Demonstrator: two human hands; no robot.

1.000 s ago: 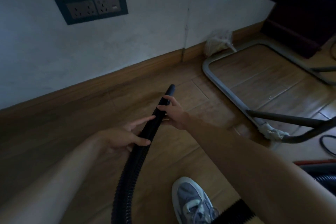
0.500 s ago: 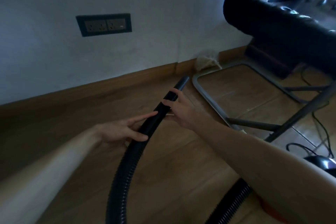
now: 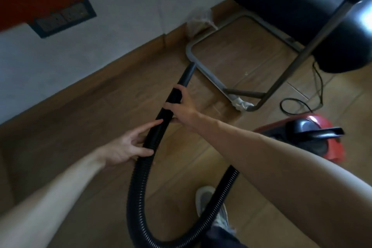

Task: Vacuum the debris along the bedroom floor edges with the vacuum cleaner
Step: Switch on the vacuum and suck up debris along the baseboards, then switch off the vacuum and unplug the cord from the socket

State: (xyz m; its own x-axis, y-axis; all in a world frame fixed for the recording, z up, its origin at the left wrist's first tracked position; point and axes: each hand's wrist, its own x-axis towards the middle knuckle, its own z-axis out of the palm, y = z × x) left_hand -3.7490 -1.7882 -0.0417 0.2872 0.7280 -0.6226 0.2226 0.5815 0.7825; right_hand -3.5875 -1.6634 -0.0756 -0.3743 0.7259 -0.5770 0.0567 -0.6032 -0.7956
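Both hands, left hand (image 3: 128,147) and right hand (image 3: 181,107), clamp the hose (image 3: 138,177); the nozzle (image 3: 187,73) meets the chair frame (image 3: 209,75) at upper centre.

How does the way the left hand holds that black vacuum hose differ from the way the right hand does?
The left hand sits lower down, on the ribbed flexible part of the vacuum hose; the right hand sits further up, on the smooth rigid nozzle section. The left hand's fingers lie stretched along the hose, loosely; the right hand's fingers curl round it more closely. Both touch the same hose, and both arms are bare.
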